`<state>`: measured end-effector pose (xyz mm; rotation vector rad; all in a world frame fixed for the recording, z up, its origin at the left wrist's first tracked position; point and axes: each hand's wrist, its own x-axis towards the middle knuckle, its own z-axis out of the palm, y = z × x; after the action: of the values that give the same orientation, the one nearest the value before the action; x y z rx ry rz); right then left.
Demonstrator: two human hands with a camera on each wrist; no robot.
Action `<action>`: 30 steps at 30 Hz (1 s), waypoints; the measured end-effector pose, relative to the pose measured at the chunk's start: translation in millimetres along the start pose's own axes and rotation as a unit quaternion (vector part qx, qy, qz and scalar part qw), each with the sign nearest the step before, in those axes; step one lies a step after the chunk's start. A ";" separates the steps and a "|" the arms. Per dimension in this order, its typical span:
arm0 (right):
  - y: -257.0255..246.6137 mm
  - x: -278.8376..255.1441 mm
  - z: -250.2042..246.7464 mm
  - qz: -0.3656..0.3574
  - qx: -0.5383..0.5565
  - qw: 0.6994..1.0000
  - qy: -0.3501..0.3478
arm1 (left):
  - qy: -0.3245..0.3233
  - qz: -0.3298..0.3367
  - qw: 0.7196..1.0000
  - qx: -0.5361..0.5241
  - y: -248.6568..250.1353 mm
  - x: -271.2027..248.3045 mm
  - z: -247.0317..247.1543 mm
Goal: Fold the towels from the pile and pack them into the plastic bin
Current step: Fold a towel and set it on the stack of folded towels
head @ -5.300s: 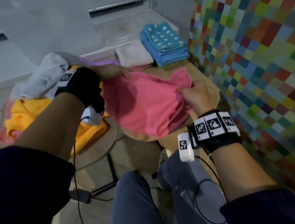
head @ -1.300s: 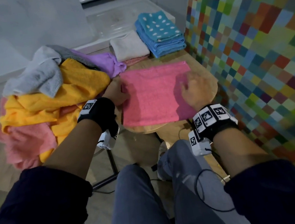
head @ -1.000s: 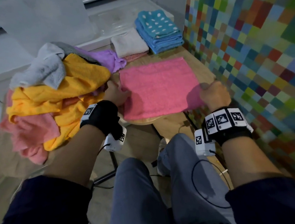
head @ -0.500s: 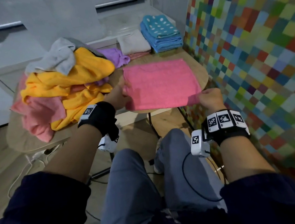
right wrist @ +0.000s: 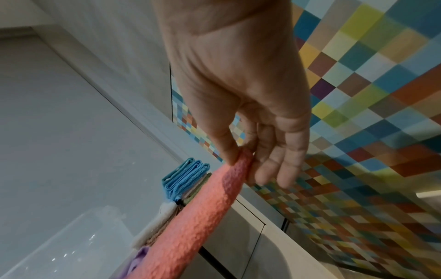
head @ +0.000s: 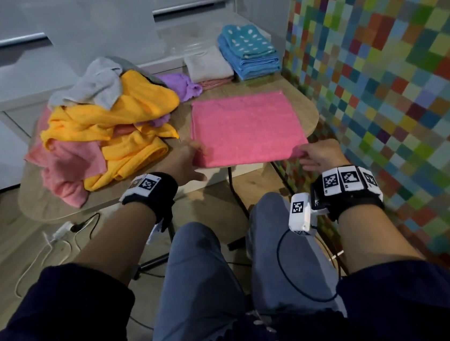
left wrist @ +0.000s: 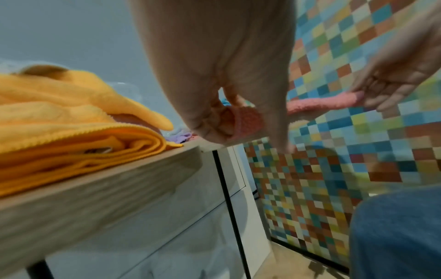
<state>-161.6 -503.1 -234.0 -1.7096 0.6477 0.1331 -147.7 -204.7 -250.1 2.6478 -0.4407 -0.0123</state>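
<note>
A pink towel [head: 245, 128], folded into a flat rectangle, lies on the right end of the wooden table [head: 308, 111]. My left hand [head: 189, 160] pinches its near left corner [left wrist: 248, 120]. My right hand [head: 314, 154] pinches the near right corner [right wrist: 243, 160] between thumb and fingers, just off the table's edge. A loose pile of towels [head: 106, 127], yellow, pink, grey and purple, covers the table's left half. The clear plastic bin [head: 189, 38] sits behind the table, hard to make out.
Folded towels stand at the table's far right: a blue dotted stack [head: 248, 51] and a white one [head: 207, 64] on a pink one. A multicoloured tiled wall [head: 388, 67] runs close along the right. Cables [head: 58, 239] lie on the floor under the table.
The towel went from crumpled to a smooth rectangle. Both hands slid to its near corners and drew the near edge back to the table's edge. The head view pulled back.
</note>
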 end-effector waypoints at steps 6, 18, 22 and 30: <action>-7.0 3.7 -0.1 -0.097 0.059 0.991 0.067 | 0.133 0.050 0.988 0.055 -10.5 -1.0 -5.5; -51.3 -4.6 -7.5 -0.125 0.033 0.989 -0.073 | 0.195 -0.064 0.903 -0.379 2.6 19.2 -34.0; -75.6 23.8 9.5 -0.185 -0.029 0.982 0.028 | 0.274 -0.124 0.848 -0.437 6.1 45.9 -32.6; -85.8 87.4 54.2 -0.203 -0.132 0.965 0.096 | 0.207 -0.180 0.907 -0.321 -12.4 92.3 -27.0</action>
<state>-33.0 -474.0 -210.4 -2.0966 0.4187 -0.2498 -54.1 -211.0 -225.3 1.9635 0.1806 0.2445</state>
